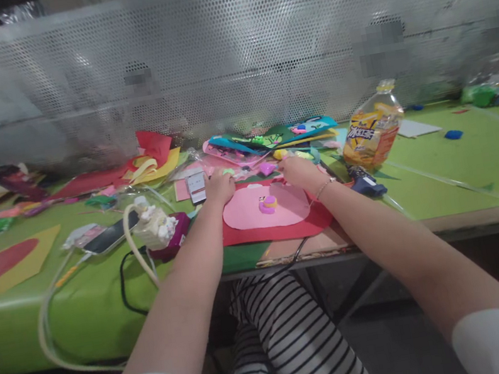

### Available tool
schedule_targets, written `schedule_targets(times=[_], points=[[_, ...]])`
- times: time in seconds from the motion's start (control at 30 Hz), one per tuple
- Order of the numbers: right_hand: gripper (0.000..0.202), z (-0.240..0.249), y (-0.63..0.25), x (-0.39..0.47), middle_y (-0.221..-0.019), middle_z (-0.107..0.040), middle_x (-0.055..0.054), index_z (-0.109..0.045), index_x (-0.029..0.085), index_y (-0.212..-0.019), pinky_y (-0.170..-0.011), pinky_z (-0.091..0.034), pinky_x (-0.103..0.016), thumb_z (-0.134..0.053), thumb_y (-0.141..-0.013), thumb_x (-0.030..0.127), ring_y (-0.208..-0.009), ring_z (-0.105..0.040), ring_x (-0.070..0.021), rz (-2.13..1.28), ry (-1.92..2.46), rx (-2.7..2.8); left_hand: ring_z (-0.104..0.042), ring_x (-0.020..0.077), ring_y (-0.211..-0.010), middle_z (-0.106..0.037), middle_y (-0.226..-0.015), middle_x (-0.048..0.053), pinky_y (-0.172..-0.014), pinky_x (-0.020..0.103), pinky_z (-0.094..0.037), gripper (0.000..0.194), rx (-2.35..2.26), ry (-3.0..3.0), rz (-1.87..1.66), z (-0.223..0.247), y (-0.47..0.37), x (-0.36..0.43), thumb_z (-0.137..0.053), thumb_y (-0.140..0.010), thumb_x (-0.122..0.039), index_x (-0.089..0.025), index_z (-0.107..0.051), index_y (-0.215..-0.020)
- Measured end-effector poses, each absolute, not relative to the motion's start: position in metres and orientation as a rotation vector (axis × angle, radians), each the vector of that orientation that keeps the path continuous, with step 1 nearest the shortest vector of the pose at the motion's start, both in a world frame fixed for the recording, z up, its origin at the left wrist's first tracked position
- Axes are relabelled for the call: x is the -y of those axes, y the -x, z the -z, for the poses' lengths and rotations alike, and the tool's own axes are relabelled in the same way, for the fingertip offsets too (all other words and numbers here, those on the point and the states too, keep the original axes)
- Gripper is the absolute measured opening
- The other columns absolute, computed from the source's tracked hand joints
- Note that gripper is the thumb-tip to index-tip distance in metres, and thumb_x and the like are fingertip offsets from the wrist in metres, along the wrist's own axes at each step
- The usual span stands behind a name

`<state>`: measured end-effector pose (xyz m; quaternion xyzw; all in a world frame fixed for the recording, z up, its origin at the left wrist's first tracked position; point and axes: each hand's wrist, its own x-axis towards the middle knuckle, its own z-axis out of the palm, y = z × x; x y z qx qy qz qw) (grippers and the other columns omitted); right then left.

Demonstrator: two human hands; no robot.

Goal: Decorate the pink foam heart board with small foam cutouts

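The left hand is curving its fingers down by the upper left edge of the pink paper, just beside a phone with a lit screen. The right hand is bending over the paper's upper right side, near some yellow clay. Both hands are showing mostly their backs, so I cannot tell how far open they are or whether either is holding anything. The pink paper is lying flat on a red sheet at the front of the desk, between the forearms. A purple and yellow clay figure is sitting near its middle. A small purple packet is lying beyond the sheet, between the hands. An orange-labelled bottle is standing tilted on the right.
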<state>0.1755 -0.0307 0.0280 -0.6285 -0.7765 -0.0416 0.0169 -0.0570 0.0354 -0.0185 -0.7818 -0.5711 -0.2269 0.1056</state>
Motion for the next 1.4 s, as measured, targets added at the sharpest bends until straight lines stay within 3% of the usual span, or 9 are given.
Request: schedule_targets(times=[0.1,0.3,0.4,0.5,0.6,0.67,0.9,1.13,1.4], points=[[0.031,-0.026,-0.175,0.03,-0.109,-0.061,-0.021,-0.058,0.01,-0.112,-0.085,-0.043,-0.029,-0.046,-0.085,0.018,-0.101,-0.06,-0.0244,0.199,1.922,2.357,-0.035,0.027,-0.128,-0.05,-0.132,0.01,-0.108,0.058,-0.012,0.035,1.694,2.317,0.49,0.019,0.053,-0.032,-0.034,-0.085,-0.021,-0.02,-0.066,-0.1],[0.028,-0.023,-0.177,0.027,-0.101,-0.064,-0.019,-0.062,0.01,-0.105,-0.081,-0.044,-0.028,-0.045,-0.083,0.014,-0.094,-0.062,-0.0223,0.207,1.897,2.32,-0.038,0.0274,-0.127,-0.047,-0.134,0.014,-0.108,0.059,-0.01,0.039,1.654,2.324,0.596,0.02,0.051,-0.034,-0.036,-0.082,-0.015,-0.016,-0.059,-0.113],[0.029,-0.02,-0.178,0.022,-0.098,-0.063,-0.017,-0.064,0.011,-0.099,-0.08,-0.046,-0.029,-0.042,-0.081,0.009,-0.091,-0.062,-0.0224,0.199,1.761,2.27,-0.039,0.0271,-0.126,-0.044,-0.135,0.015,-0.109,0.054,-0.016,0.038,1.538,2.282,0.921,0.011,0.046,-0.035,-0.037,-0.081,-0.015,-0.013,-0.057,-0.114],[0.039,-0.015,-0.178,0.016,-0.113,-0.054,-0.02,-0.056,0.01,-0.116,-0.086,-0.045,-0.035,-0.038,-0.082,0.007,-0.103,-0.056,-0.0251,0.248,1.489,2.161,-0.045,0.0251,-0.119,-0.053,-0.123,0.015,-0.105,0.042,-0.029,0.03,1.346,2.294,1.307,-0.001,0.035,-0.029,-0.047,-0.078,-0.019,-0.012,-0.059,-0.106],[0.054,-0.007,-0.173,0.012,-0.128,-0.042,-0.022,-0.037,0.008,-0.135,-0.095,-0.041,-0.041,-0.041,-0.081,0.009,-0.118,-0.044,-0.0271,0.228,1.201,2.085,-0.056,0.0192,-0.095,-0.062,-0.096,0.009,-0.089,0.032,-0.042,0.018,1.265,2.396,1.589,-0.008,0.023,-0.017,-0.058,-0.074,-0.025,-0.015,-0.059,-0.088],[0.056,-0.003,-0.169,0.01,-0.127,-0.045,-0.02,-0.035,0.011,-0.136,-0.096,-0.04,-0.043,-0.043,-0.081,0.011,-0.119,-0.044,-0.0265,0.151,1.073,2.088,-0.056,0.0156,-0.081,-0.061,-0.085,0.005,-0.079,0.029,-0.045,0.017,1.331,2.471,1.728,-0.007,0.017,-0.012,-0.062,-0.07,-0.028,-0.016,-0.057,-0.081],[0.032,-0.006,-0.162,0.013,-0.1,-0.065,-0.012,-0.062,0.013,-0.106,-0.086,-0.046,-0.038,-0.042,-0.081,0.012,-0.092,-0.058,-0.021,-0.065,0.996,1.965,-0.056,0.0148,-0.082,-0.061,-0.091,0.005,-0.073,0.027,-0.045,0.038,1.45,2.744,2.122,0.008,0.019,-0.022,-0.069,-0.06,-0.028,-0.014,-0.056,-0.093],[0.032,-0.013,-0.16,0.021,-0.092,-0.067,-0.008,-0.064,0.013,-0.098,-0.076,-0.049,-0.031,-0.044,-0.074,0.009,-0.082,-0.061,-0.0171,-0.326,1.059,1.848,-0.055,0.0126,-0.069,-0.063,-0.079,0.002,-0.065,0.025,-0.044,0.042,1.54,2.988,2.273,0.009,0.026,-0.023,-0.071,-0.055,-0.031,-0.013,-0.062,-0.092],[0.024,-0.007,-0.161,0.009,-0.086,-0.069,-0.004,-0.069,0.017,-0.085,-0.077,-0.046,-0.028,-0.05,-0.072,0.012,-0.081,-0.059,-0.0156,-0.462,0.93,2.037,-0.054,0.0118,-0.069,-0.062,-0.078,0.001,-0.064,0.024,-0.043,0.036,1.547,3.08,2.068,0.005,0.03,-0.018,-0.069,-0.054,-0.025,-0.013,-0.064,-0.087]])
